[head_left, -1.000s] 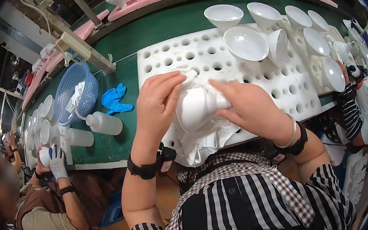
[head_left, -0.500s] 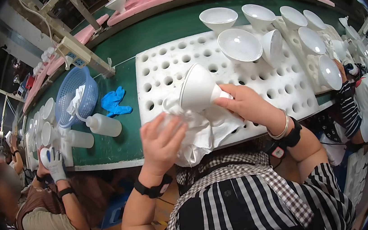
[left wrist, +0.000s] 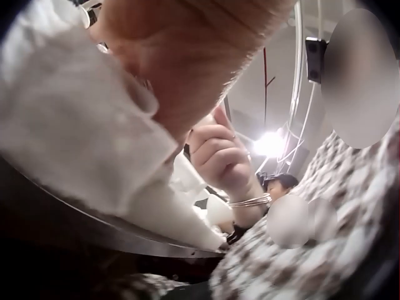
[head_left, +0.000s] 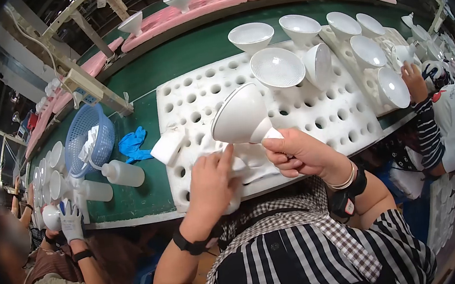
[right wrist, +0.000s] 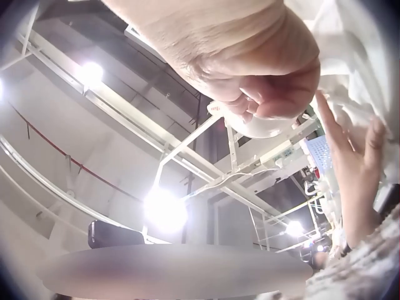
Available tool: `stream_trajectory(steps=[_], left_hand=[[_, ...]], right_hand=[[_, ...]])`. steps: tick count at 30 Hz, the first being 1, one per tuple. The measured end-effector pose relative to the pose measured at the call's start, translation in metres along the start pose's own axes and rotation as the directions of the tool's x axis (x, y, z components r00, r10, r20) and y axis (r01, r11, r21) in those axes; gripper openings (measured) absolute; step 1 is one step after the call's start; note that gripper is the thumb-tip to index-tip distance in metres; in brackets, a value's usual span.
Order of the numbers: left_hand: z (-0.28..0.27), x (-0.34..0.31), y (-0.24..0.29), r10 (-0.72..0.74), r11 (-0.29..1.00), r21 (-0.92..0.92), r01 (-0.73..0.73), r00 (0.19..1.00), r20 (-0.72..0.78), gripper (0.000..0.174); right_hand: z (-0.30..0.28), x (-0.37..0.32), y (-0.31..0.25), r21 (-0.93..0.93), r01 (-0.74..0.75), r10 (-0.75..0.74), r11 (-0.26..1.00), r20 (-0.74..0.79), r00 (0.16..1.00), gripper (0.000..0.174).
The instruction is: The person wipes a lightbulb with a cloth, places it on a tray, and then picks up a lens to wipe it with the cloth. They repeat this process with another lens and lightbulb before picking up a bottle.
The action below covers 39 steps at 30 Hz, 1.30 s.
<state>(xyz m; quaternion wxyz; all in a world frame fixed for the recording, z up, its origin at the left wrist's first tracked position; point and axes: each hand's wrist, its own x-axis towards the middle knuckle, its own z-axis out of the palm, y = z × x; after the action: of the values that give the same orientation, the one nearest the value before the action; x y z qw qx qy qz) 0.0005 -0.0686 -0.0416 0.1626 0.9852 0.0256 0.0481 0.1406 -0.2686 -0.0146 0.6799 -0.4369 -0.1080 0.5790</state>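
1. Head view: right hand (head_left: pixel 298 154) pinches the narrow neck of a white, glossy, cone-shaped shade (head_left: pixel 240 116), fingers curled; shade sits up and left of that hand, tilted, wide end away from it. Left hand (head_left: pixel 209 182) lies on crumpled white cloth (head_left: pixel 255 167), below and left of the shade, nothing gripped that I can see. Just left of and beyond the left hand: white blocky piece (head_left: pixel 167 147). Beyond both hands: white foam board with round holes (head_left: pixel 322 110).
2. Same view, change: left hand has come off the shade and moved down to the cloth; the blocky piece now shows. Judged meaning: right hand alone carries the shade, two-handed handling is paused.
3. Left wrist view: left hand close and cropped, finger state can't be told here; cloth beside it. Right hand's fingers curled.
4. Right wrist view: right hand closed round the neck end, shade partly hidden; left hand's fingers extended, spread beside cloth.
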Motion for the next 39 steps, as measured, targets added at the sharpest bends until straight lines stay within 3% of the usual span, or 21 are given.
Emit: stream_trajectory(steps=[2, 4, 6, 8, 10, 11, 12, 15, 18, 19, 20, 23, 25, 27, 28, 31, 33, 35, 36, 37, 39], left_hand=[[0.006, 0.002, -0.019, 0.005, 0.999, -0.052, -0.007, 0.999, -0.043, 0.062], [0.001, 0.004, -0.033, -0.151, 0.968, -0.239, 0.082, 0.947, -0.283, 0.048], [-0.012, 0.005, -0.037, -0.552, 0.651, -0.744, 0.149, 0.766, -0.330, 0.038], [-0.026, 0.008, -0.020, -0.605, 0.483, -0.858, -0.176, 0.641, -0.472, 0.035], [-0.025, 0.012, -0.004, -0.320, 0.751, -0.614, -0.242, 0.679, -0.660, 0.040], [-0.028, 0.017, 0.012, -0.043, 0.934, -0.292, -0.206, 0.746, -0.664, 0.043], [-0.034, 0.027, 0.031, 0.209, 0.977, 0.075, -0.202, 0.807, -0.552, 0.046], [-0.022, 0.052, 0.031, 0.290, 0.957, 0.149, -0.249, 0.816, -0.500, 0.049], [-0.012, 0.069, 0.017, 0.200, 0.976, 0.046, -0.212, 0.797, -0.570, 0.036], [-0.019, 0.075, 0.005, -0.064, 0.981, -0.193, -0.027, 0.891, -0.450, 0.028], [-0.026, 0.079, -0.007, -0.301, 0.903, -0.388, 0.184, 0.915, -0.268, 0.024], [-0.018, 0.077, -0.056, -0.326, 0.847, -0.524, 0.088, 0.864, -0.384, 0.026], [-0.016, 0.065, -0.076, -0.421, 0.811, -0.582, 0.062, 0.753, -0.505, 0.026], [-0.020, 0.051, -0.099, -0.540, 0.708, -0.705, 0.041, 0.675, -0.502, 0.023], [-0.022, 0.049, -0.103, -0.651, 0.419, -0.900, -0.118, 0.652, -0.389, 0.024], [-0.032, 0.032, -0.100, -0.688, 0.441, -0.881, -0.173, 0.565, -0.455, 0.027], [-0.040, 0.024, -0.065, -0.623, 0.603, -0.785, -0.142, 0.531, -0.574, 0.029], [-0.036, 0.021, -0.030, -0.312, 0.850, -0.498, -0.170, 0.599, -0.737, 0.040], [-0.024, 0.020, -0.031, 0.022, 0.912, -0.259, -0.318, 0.669, -0.743, 0.055], [-0.035, 0.022, -0.010, 0.257, 0.953, 0.011, -0.304, 0.786, -0.563, 0.065], [-0.038, 0.029, 0.013, 0.246, 0.948, -0.081, -0.307, 0.872, -0.424, 0.055]], right_hand=[[0.003, -0.002, 0.001, -0.045, 0.019, -0.020, 0.999, -0.018, 1.000, 0.027], [0.007, -0.005, -0.002, -0.225, 0.039, -0.062, 0.974, -0.096, 0.993, 0.026], [0.005, -0.005, 0.002, -0.258, 0.055, -0.091, 0.965, -0.129, 0.987, 0.026], [0.008, -0.004, 0.006, -0.275, 0.065, -0.120, 0.959, -0.190, 0.974, 0.028], [0.017, -0.001, 0.010, -0.264, 0.043, -0.093, 0.964, -0.181, 0.979, 0.026], [0.021, 0.001, 0.013, -0.260, 0.025, -0.072, 0.965, -0.171, 0.983, 0.025], [0.021, 0.003, 0.019, -0.264, 0.017, -0.061, 0.964, -0.162, 0.985, 0.025], [0.023, 0.005, 0.028, -0.313, -0.131, 0.087, 0.941, -0.151, 0.985, 0.021], [0.020, 0.006, 0.020, -0.250, -0.120, 0.097, 0.961, -0.103, 0.990, 0.020], [0.022, 0.007, 0.018, -0.258, -0.116, 0.095, 0.959, -0.093, 0.991, 0.018], [0.023, 0.006, 0.016, -0.260, -0.115, 0.094, 0.959, -0.094, 0.991, 0.018], [0.023, 0.006, 0.008, -0.218, -0.126, 0.118, 0.968, -0.048, 0.992, 0.016], [0.020, 0.004, 0.005, -0.112, -0.210, 0.206, 0.971, -0.046, 0.978, 0.016], [0.017, 0.005, 0.006, -0.087, -0.203, 0.200, 0.975, -0.043, 0.979, 0.016], [0.016, 0.005, 0.006, -0.078, -0.191, 0.189, 0.979, -0.036, 0.981, 0.017], [0.018, 0.007, 0.003, -0.077, -0.202, 0.200, 0.976, -0.033, 0.979, 0.016], [0.021, 0.010, 0.003, -0.092, -0.222, 0.219, 0.971, -0.040, 0.975, 0.016], [0.020, 0.013, 0.004, -0.084, -0.223, 0.223, 0.971, -0.009, 0.975, 0.016], [0.021, 0.012, 0.006, -0.088, -0.228, 0.228, 0.970, -0.008, 0.974, 0.016], [0.023, 0.010, 0.009, -0.216, -0.182, 0.185, 0.959, -0.005, 0.983, 0.020], [0.024, 0.007, 0.012, -0.429, -0.128, 0.115, 0.894, -0.056, 0.992, 0.044]])
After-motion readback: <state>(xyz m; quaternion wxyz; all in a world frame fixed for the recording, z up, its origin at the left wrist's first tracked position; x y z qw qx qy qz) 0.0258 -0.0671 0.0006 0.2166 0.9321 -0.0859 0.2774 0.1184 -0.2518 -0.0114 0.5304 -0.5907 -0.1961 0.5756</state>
